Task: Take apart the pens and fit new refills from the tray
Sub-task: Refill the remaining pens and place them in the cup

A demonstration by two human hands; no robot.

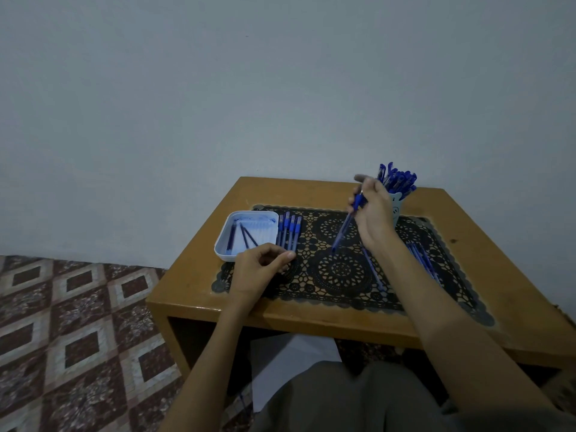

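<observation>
While the right hand point(372, 210) hovers above the back of the desk point(218, 294), its grip is closed on a blue pen point(346, 224), pinched near the capped upper end by thumb and curled fingers, with one finger sticking out behind. This pen slants down and to the left, its clear barrel and tip pointing at the black lace mat point(339, 269) without touching it. The left hand point(258, 269) sits at the mat's front left corner, thumb stretched forward and fingers curled under; whether its grip holds anything cannot be made out. Just beyond it lies the pale tray point(222, 241) with a few dark refills point(246, 236) slanting inside, and beside the tray's right wall four capped pens point(290, 230) lie in a row. Another pen point(372, 269) lies loose near the right forearm, and more blue pieces point(422, 260) lie further right. Behind the right hand a light cup point(397, 210) stands crowded with blue pens point(399, 179).
</observation>
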